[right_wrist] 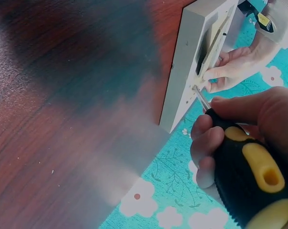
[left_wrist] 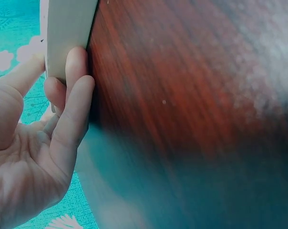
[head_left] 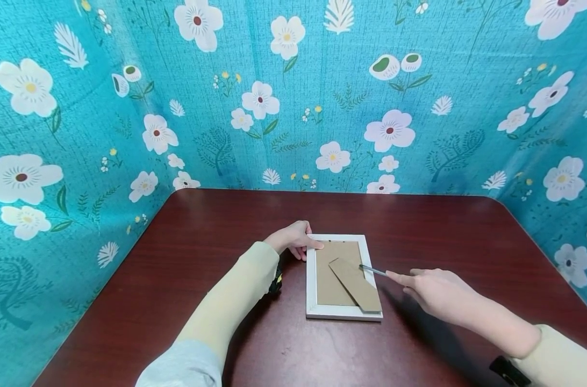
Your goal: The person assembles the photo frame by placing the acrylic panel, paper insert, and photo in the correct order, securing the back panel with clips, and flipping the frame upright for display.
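Observation:
A white picture frame (head_left: pixel 311 282) lies face down on the table, its brown backing board (head_left: pixel 325 285) showing. The board's stand (head_left: pixel 355 285) slants across to the lower right corner. With the thumb on top and fingers at the side, my left hand (head_left: pixel 295 239) grips the frame's upper left edge. In my right hand (head_left: pixel 438 293) is a screwdriver (right_wrist: pixel 246 164) with a black and yellow handle, fingers curled round it. Its thin metal shaft (head_left: pixel 373 270) reaches the frame's right inner edge, beside the backing board. The palm hides part of the handle in the head view.
The dark red-brown table (head_left: pixel 216 226) has a glossy wood-grain top. Behind it and along its sides hangs a turquoise flowered curtain (head_left: pixel 293 97). Small dark tabs (head_left: pixel 329 241) show at the board's top edge.

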### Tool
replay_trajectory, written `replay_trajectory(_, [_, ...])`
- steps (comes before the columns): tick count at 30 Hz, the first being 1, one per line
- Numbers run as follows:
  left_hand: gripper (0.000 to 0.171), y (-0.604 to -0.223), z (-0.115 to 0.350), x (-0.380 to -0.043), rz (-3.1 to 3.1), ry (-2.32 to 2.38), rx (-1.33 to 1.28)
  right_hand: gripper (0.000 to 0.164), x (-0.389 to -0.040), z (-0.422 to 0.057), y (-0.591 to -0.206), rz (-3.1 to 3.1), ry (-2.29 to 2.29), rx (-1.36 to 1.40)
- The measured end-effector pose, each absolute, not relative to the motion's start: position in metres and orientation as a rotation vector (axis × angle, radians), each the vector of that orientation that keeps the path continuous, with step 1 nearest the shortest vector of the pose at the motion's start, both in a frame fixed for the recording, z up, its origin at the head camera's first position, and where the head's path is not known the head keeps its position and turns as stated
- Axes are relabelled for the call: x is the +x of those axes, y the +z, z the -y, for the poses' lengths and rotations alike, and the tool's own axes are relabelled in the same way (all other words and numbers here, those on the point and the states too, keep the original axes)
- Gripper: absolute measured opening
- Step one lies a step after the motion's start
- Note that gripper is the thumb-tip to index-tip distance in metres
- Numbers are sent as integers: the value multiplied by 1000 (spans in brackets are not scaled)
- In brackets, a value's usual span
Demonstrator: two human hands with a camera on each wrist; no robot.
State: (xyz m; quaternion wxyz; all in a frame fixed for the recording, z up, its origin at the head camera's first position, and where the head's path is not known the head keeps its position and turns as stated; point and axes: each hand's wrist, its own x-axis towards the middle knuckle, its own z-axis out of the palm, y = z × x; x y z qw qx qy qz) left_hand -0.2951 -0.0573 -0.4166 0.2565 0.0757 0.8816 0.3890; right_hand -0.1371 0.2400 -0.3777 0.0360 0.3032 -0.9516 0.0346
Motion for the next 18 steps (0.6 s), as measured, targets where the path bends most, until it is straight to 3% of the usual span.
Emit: replay_trajectory(18, [40, -418, 60, -296, -2359, 1067, 225, 47, -142, -226, -367, 2962, -87, 1041])
